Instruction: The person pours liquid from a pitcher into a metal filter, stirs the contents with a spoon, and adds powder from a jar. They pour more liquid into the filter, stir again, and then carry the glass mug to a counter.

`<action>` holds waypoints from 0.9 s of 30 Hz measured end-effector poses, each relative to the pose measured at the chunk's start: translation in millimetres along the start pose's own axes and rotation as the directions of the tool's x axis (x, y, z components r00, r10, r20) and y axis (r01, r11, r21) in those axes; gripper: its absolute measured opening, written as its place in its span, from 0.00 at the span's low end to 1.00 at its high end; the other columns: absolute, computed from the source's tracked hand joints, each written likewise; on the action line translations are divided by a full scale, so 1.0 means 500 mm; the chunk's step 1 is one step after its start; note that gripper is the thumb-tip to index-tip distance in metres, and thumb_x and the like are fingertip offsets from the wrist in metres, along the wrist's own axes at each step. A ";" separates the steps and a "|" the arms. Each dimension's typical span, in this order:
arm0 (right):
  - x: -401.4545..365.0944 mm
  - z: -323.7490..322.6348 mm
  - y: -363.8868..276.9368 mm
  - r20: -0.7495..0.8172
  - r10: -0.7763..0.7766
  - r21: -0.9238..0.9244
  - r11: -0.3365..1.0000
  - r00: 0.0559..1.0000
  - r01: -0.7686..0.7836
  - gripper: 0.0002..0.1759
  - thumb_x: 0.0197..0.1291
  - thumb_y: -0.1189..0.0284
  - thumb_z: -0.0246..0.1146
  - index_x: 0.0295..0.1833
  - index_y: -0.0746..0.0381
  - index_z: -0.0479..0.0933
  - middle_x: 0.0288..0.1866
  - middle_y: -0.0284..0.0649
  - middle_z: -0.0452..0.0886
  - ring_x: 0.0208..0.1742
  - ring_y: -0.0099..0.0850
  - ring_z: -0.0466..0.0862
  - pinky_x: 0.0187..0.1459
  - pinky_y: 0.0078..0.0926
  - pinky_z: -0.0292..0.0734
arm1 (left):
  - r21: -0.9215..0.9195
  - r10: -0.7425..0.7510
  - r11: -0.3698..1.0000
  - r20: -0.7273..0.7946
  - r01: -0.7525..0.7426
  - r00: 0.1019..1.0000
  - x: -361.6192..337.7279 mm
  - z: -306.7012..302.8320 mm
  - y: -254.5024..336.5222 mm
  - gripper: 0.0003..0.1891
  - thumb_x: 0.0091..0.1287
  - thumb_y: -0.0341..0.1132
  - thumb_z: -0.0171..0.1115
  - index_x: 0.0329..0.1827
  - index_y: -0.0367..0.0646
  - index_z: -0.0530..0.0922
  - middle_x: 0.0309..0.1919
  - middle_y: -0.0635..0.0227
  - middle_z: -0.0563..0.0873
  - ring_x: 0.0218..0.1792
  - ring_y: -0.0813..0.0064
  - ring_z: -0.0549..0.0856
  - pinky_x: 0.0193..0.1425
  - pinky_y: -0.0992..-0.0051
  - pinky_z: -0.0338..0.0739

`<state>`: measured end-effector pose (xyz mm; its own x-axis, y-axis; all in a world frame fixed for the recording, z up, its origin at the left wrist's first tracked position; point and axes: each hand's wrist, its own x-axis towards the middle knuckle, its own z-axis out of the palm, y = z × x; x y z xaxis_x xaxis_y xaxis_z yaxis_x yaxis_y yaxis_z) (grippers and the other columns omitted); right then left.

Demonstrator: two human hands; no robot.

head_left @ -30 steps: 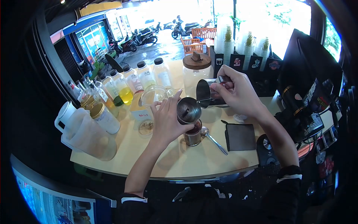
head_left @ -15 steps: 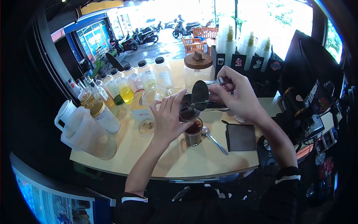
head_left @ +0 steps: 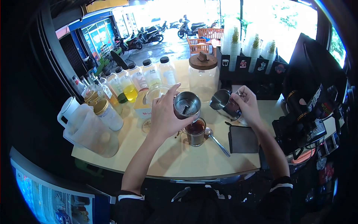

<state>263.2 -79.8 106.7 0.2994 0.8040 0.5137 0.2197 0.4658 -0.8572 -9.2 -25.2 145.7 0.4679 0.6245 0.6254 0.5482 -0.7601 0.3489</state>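
My left hand (head_left: 166, 115) holds a small metal drip filter (head_left: 186, 105) tilted toward me, just above a glass of dark coffee (head_left: 195, 131) standing on the light wooden counter (head_left: 175, 160). A steel pitcher (head_left: 223, 103) is gripped in my right hand (head_left: 246, 106), upright and low over the counter, to the right of the filter. A metal spoon (head_left: 215, 140) lies beside the glass.
A black cloth (head_left: 242, 139) lies right of the spoon. Several syrup bottles (head_left: 130, 84), a wood-lidded glass jar (head_left: 203, 76), a plastic jug (head_left: 87, 128) and gold-lidded jars (head_left: 106, 114) line the left and back. Cup stacks (head_left: 246, 46) and a black machine (head_left: 309, 97) stand at right.
My right hand has lowered the pitcher from its tipped pose over the filter to upright on the right. My left hand lifted and tilted the filter off the glass.
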 end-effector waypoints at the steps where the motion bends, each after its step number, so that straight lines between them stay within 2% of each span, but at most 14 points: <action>1: -0.009 0.004 0.012 -0.013 0.042 0.027 0.999 0.999 -0.042 0.09 0.65 0.74 0.61 0.34 0.61 0.68 0.23 0.26 0.73 0.22 0.09 0.66 0.21 0.11 0.57 | 0.002 0.000 1.000 0.001 0.000 1.000 0.003 -0.001 -0.001 0.49 0.42 0.51 0.78 0.68 0.45 0.64 0.47 0.60 0.83 0.51 0.62 0.81 0.61 0.62 0.64; 6: -0.050 0.002 0.125 -0.070 0.140 0.104 0.986 0.988 -0.133 0.08 0.64 0.74 0.62 0.34 0.60 0.69 0.24 0.25 0.71 0.24 0.10 0.68 0.22 0.12 0.60 | 0.012 -0.049 0.999 0.111 0.048 0.993 0.020 -0.006 -0.005 0.51 0.42 0.51 0.78 0.69 0.45 0.61 0.50 0.56 0.83 0.52 0.58 0.82 0.64 0.61 0.63; 8: -0.062 0.007 0.157 -0.116 0.270 0.196 0.950 0.956 -0.245 0.08 0.65 0.73 0.62 0.34 0.59 0.70 0.24 0.26 0.72 0.23 0.11 0.69 0.22 0.13 0.61 | 0.001 -0.057 0.998 0.134 0.058 0.989 0.023 -0.008 -0.008 0.51 0.42 0.51 0.78 0.69 0.45 0.60 0.50 0.55 0.84 0.52 0.57 0.82 0.65 0.61 0.63; 9: -0.067 0.002 0.181 -0.093 0.313 0.223 0.932 0.945 -0.287 0.10 0.66 0.73 0.60 0.32 0.58 0.68 0.25 0.29 0.73 0.27 0.16 0.74 0.30 0.13 0.70 | -0.011 -0.065 0.998 0.158 0.068 0.985 0.024 -0.008 -0.010 0.52 0.42 0.51 0.78 0.69 0.44 0.59 0.51 0.54 0.84 0.52 0.57 0.82 0.65 0.60 0.63; 10: -0.074 0.011 0.173 -0.091 0.315 0.224 0.931 0.945 -0.288 0.10 0.66 0.73 0.60 0.32 0.58 0.68 0.25 0.29 0.73 0.27 0.16 0.74 0.30 0.13 0.70 | -0.010 -0.067 0.998 0.159 0.070 0.985 0.024 -0.009 -0.012 0.52 0.42 0.51 0.78 0.69 0.44 0.59 0.51 0.54 0.84 0.52 0.57 0.82 0.65 0.60 0.63; 12: -0.086 0.036 0.147 -0.141 0.349 0.384 0.882 0.926 -0.274 0.10 0.66 0.74 0.60 0.32 0.58 0.67 0.25 0.29 0.73 0.26 0.16 0.73 0.29 0.13 0.68 | -0.053 -0.062 0.996 0.179 0.073 0.982 0.023 -0.008 -0.016 0.52 0.42 0.51 0.78 0.69 0.44 0.59 0.51 0.54 0.84 0.52 0.57 0.82 0.66 0.58 0.61; 15: -0.095 0.028 0.214 -0.151 0.268 0.324 0.923 0.951 -0.208 0.10 0.66 0.73 0.60 0.32 0.58 0.67 0.25 0.28 0.72 0.26 0.15 0.71 0.30 0.14 0.66 | -0.069 -0.079 0.993 0.199 0.094 0.977 0.021 -0.012 -0.013 0.51 0.43 0.52 0.78 0.69 0.44 0.59 0.51 0.55 0.84 0.52 0.57 0.83 0.67 0.57 0.59; 18: -0.106 0.038 0.231 -0.176 0.269 0.341 0.919 0.947 -0.198 0.10 0.67 0.73 0.60 0.32 0.57 0.66 0.25 0.26 0.71 0.26 0.14 0.70 0.32 0.14 0.64 | -0.079 -0.072 0.993 0.203 0.090 0.977 0.021 -0.012 -0.013 0.51 0.43 0.52 0.77 0.69 0.44 0.59 0.51 0.55 0.84 0.52 0.58 0.83 0.68 0.57 0.58; 22: -0.120 0.050 0.232 -0.201 0.246 0.330 0.929 0.948 -0.171 0.10 0.67 0.72 0.60 0.33 0.57 0.67 0.26 0.26 0.70 0.28 0.14 0.70 0.33 0.15 0.64 | -0.089 -0.058 0.993 0.235 0.081 0.970 0.016 -0.011 -0.013 0.51 0.44 0.52 0.77 0.70 0.44 0.59 0.51 0.55 0.84 0.53 0.57 0.82 0.69 0.57 0.57; 24: -0.128 0.055 0.240 -0.226 0.237 0.329 0.932 0.945 -0.155 0.08 0.67 0.73 0.60 0.34 0.59 0.68 0.28 0.28 0.74 0.29 0.14 0.73 0.33 0.14 0.67 | -0.082 -0.032 0.995 0.215 0.051 0.976 0.011 -0.008 -0.012 0.51 0.42 0.49 0.80 0.69 0.44 0.61 0.51 0.55 0.84 0.55 0.57 0.81 0.67 0.59 0.64; 27: -0.137 0.068 0.206 -0.222 0.271 0.295 0.934 0.937 -0.201 0.09 0.68 0.71 0.59 0.35 0.59 0.68 0.29 0.28 0.75 0.31 0.15 0.74 0.35 0.15 0.68 | -0.072 -0.034 0.996 0.252 0.054 0.967 0.005 -0.005 -0.009 0.51 0.42 0.49 0.79 0.69 0.45 0.61 0.53 0.57 0.83 0.56 0.57 0.80 0.69 0.58 0.61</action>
<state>233.9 -74.5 -18.1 0.5463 0.7972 0.2568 -0.1288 0.3830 -0.9147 -12.2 -20.6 147.4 0.6087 0.6751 0.4167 0.5213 -0.7363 0.4314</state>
